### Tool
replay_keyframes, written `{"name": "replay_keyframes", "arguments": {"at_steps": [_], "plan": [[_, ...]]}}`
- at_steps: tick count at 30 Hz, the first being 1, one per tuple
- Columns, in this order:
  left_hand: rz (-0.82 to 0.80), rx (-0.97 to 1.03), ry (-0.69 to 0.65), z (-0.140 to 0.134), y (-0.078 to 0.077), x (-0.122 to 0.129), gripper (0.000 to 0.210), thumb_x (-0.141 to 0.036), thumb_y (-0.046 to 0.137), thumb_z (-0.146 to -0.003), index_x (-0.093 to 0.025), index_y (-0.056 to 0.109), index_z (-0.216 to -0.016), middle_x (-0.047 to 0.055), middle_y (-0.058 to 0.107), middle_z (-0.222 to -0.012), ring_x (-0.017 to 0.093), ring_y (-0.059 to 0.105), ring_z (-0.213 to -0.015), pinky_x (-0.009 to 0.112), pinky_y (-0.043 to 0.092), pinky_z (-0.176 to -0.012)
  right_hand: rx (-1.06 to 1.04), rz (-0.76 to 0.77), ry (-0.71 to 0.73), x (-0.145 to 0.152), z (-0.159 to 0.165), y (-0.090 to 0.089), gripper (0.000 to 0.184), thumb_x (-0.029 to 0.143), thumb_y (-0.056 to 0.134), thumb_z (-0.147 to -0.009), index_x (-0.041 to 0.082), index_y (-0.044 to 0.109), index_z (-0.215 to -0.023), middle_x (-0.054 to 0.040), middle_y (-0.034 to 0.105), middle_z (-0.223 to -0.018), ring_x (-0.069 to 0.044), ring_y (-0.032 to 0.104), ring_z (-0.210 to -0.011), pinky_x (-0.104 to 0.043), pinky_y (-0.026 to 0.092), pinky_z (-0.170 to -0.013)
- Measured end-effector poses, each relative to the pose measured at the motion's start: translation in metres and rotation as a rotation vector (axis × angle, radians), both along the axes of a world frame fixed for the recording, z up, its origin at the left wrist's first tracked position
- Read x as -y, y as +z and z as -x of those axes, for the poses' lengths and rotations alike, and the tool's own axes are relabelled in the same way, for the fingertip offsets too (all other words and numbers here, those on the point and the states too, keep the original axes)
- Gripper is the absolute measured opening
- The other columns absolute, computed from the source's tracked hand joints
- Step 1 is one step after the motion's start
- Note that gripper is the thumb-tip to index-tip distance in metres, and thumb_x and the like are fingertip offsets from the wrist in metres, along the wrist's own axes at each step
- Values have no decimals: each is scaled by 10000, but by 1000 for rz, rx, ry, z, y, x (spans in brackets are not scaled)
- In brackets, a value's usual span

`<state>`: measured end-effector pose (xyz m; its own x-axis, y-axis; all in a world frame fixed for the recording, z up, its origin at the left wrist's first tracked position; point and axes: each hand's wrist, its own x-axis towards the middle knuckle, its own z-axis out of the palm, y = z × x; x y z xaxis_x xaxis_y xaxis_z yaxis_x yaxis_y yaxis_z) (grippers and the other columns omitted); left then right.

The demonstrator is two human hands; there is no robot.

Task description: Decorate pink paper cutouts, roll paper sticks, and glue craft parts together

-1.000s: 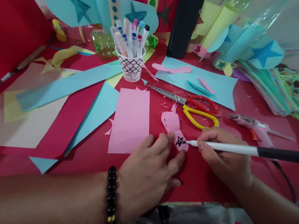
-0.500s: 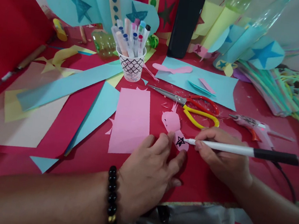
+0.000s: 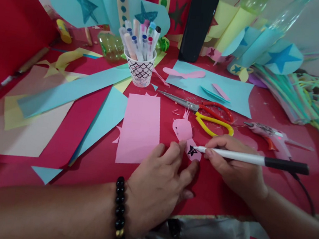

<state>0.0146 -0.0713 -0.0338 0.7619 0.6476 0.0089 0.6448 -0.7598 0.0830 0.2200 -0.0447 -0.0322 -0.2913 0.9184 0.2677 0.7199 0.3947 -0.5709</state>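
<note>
Bare red desk (image 3: 219,196) lies open just below the right hand (image 3: 236,169); scissors (image 3: 206,115) and a glue gun (image 3: 270,135) block the far side.

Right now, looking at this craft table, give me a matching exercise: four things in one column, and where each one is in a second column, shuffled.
Things:
1. marker
2. scissors
3. cup of pens
4. pink cutout

Places:
A. lying open on the red table, beyond the cutout
B. in the right hand, tip on a black star
C. pinned under the left hand fingertips
D. standing behind the pink sheet

Pairs: 1-B, 2-A, 3-D, 4-C
</note>
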Motion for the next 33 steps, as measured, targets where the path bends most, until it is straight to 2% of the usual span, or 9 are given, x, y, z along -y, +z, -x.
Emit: {"name": "replay_keyframes", "arguments": {"at_steps": [33], "plan": [[-11, -5, 1, -1, 0, -1, 558, -479, 306, -939, -158, 345, -1394, 201, 354, -1426, 305, 360, -1225, 422, 353, -914, -71, 35, 5, 0, -3, 0, 88, 126, 580, -783, 207, 567, -749, 21, 580, -649, -107, 506, -548, -238, 402, -507]]}}
